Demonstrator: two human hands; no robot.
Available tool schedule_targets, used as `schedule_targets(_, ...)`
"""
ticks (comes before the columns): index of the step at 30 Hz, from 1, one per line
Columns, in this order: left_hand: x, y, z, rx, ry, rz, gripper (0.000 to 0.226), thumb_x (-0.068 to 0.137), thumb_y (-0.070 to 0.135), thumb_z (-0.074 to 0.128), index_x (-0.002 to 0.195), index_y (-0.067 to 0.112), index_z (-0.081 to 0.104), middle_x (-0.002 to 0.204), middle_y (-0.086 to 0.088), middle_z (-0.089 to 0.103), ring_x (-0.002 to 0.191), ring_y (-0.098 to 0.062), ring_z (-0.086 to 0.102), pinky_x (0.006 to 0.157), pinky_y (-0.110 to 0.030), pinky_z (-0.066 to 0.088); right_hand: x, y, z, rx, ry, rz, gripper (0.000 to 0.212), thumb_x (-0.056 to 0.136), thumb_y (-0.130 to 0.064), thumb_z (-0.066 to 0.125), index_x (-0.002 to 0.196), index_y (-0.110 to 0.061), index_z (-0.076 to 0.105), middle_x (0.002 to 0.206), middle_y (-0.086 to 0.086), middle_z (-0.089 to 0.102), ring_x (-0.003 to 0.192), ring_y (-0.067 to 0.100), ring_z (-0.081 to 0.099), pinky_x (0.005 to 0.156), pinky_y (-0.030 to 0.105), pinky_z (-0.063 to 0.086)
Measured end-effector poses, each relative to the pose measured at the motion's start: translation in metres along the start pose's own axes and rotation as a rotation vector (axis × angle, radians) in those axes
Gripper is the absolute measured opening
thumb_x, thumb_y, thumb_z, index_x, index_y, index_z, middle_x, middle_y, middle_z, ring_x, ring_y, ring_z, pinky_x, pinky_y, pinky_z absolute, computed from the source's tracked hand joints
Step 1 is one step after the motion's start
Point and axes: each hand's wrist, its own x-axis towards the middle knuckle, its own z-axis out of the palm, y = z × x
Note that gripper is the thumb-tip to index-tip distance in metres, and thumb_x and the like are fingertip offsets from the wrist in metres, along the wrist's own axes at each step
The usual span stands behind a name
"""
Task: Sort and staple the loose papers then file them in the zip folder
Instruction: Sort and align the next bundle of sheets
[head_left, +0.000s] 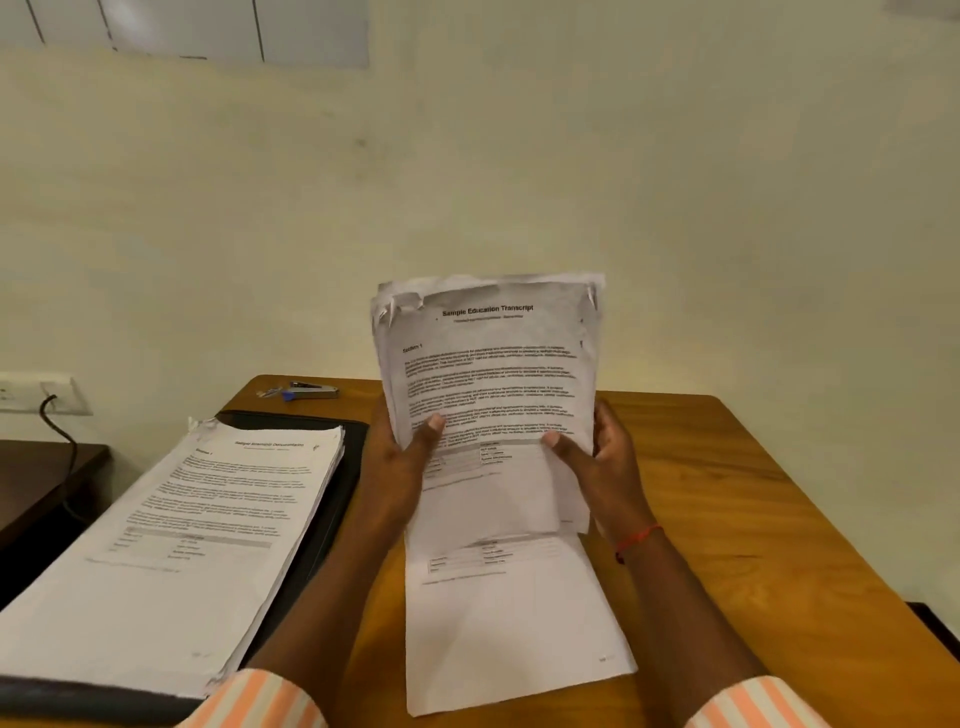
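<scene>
On the left side of the bench a thick stack of printed papers lies on the black zip folder, whose edge shows along the stack's right and far sides. Beyond them, at the far edge, sits the stapler, well apart from both hands. The left hand grips the lower left edge of an upright sheaf headed "Sample Education Transcript", thumb on the front, fingers behind. Under the sheaf a single sheet lies flat on the bench, near the person. The right hand grips the lower right edge the same way.

The sheaf's top corners are curled and its edges look uneven, so the step in hand is probably squaring it. Loosening both grips a little and tapping the bottom edge on the bench should let the sheets drop level. The curled corner should be flattened before it is stapled.
</scene>
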Motion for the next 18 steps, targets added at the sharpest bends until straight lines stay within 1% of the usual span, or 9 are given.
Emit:
schedule_targets(1, -0.002, -0.003, 0.001, 0.016, 0.025, 0.023, 0.032, 0.092, 0.026, 0.069, 0.121, 0.029, 0.055, 0.109, 0.005, 0.073, 0.095, -0.015, 0.074, 0.069, -0.027, 0.061, -0.002, 0.003, 0.001, 0.008, 0.007, 0.016, 0.042, 0.087, -0.006, 0.075, 0.125, -0.013, 0.059, 0.118, 0.005, 0.073, 0.105, 0.022, 0.071, 0.083, 0.036, 0.06)
schedule_targets(3, -0.009, -0.011, 0.004, 0.03, 0.076, 0.025, 0.028, 0.09, 0.029, 0.072, 0.113, 0.031, 0.055, 0.108, 0.003, 0.072, 0.095, -0.019, 0.074, 0.069, -0.031, 0.062, -0.008, 0.015, 0.003, 0.014, 0.021, 0.069, 0.039, 0.088, -0.011, 0.074, 0.125, -0.013, 0.062, 0.117, 0.004, 0.073, 0.107, 0.025, 0.071, 0.084, 0.036, 0.06)
schedule_targets(5, -0.013, -0.017, 0.005, 0.031, 0.091, 0.003, 0.031, 0.089, 0.032, 0.073, 0.114, 0.029, 0.057, 0.109, 0.001, 0.073, 0.095, -0.022, 0.075, 0.072, -0.038, 0.063, -0.015, 0.026, 0.003, 0.007, 0.013, 0.1, 0.036, 0.09, -0.012, 0.073, 0.125, -0.012, 0.065, 0.118, 0.006, 0.073, 0.111, 0.028, 0.069, 0.087, 0.038, 0.059)
schedule_targets(6, -0.014, -0.016, 0.006, 0.033, 0.09, 0.003, 0.031, 0.089, 0.031, 0.072, 0.117, 0.027, 0.058, 0.109, 0.001, 0.073, 0.095, -0.022, 0.075, 0.072, -0.038, 0.063, -0.017, 0.028, 0.004, 0.007, 0.01, 0.105, 0.036, 0.09, -0.012, 0.072, 0.126, -0.011, 0.065, 0.119, 0.006, 0.073, 0.112, 0.028, 0.069, 0.087, 0.039, 0.059)
schedule_targets(8, -0.013, -0.01, 0.005, 0.035, 0.095, 0.032, 0.026, 0.091, 0.025, 0.071, 0.116, 0.025, 0.061, 0.106, 0.002, 0.074, 0.093, -0.018, 0.075, 0.069, -0.031, 0.062, -0.018, 0.023, 0.004, 0.015, 0.014, 0.088, 0.037, 0.091, -0.01, 0.071, 0.127, -0.01, 0.064, 0.119, 0.005, 0.073, 0.11, 0.024, 0.07, 0.086, 0.037, 0.059)
schedule_targets(10, -0.011, -0.009, 0.003, 0.037, 0.113, 0.05, 0.023, 0.091, 0.023, 0.072, 0.112, 0.027, 0.063, 0.103, 0.003, 0.075, 0.092, -0.014, 0.075, 0.068, -0.026, 0.061, -0.015, 0.02, 0.004, 0.046, 0.019, 0.079, 0.037, 0.091, -0.008, 0.07, 0.127, -0.009, 0.063, 0.118, 0.005, 0.073, 0.107, 0.021, 0.071, 0.085, 0.035, 0.059)
schedule_targets(13, -0.021, -0.019, 0.002, 0.054, 0.075, -0.011, 0.025, 0.089, 0.031, 0.071, 0.112, 0.029, 0.062, 0.102, 0.01, 0.076, 0.093, -0.014, 0.075, 0.068, -0.026, 0.061, -0.022, 0.032, 0.009, 0.004, 0.005, 0.086, 0.033, 0.091, -0.007, 0.069, 0.124, -0.014, 0.066, 0.117, 0.002, 0.074, 0.109, 0.022, 0.07, 0.089, 0.036, 0.058)
schedule_targets(15, -0.026, -0.027, -0.001, 0.098, 0.072, -0.047, 0.029, 0.087, 0.035, 0.071, 0.114, 0.031, 0.061, 0.101, 0.012, 0.076, 0.092, -0.013, 0.075, 0.067, -0.026, 0.061, -0.028, 0.042, 0.011, -0.028, -0.001, 0.096, 0.033, 0.091, -0.005, 0.069, 0.122, -0.015, 0.066, 0.116, -0.001, 0.074, 0.11, 0.02, 0.069, 0.089, 0.032, 0.058)
schedule_targets(18, -0.018, -0.03, -0.007, 0.165, 0.106, -0.012, 0.029, 0.092, 0.031, 0.07, 0.119, 0.026, 0.06, 0.103, 0.011, 0.073, 0.09, -0.006, 0.074, 0.068, -0.024, 0.061, -0.024, 0.039, 0.012, -0.049, -0.024, 0.088, 0.037, 0.09, -0.01, 0.072, 0.127, -0.011, 0.064, 0.118, 0.001, 0.073, 0.109, 0.016, 0.07, 0.088, 0.03, 0.058)
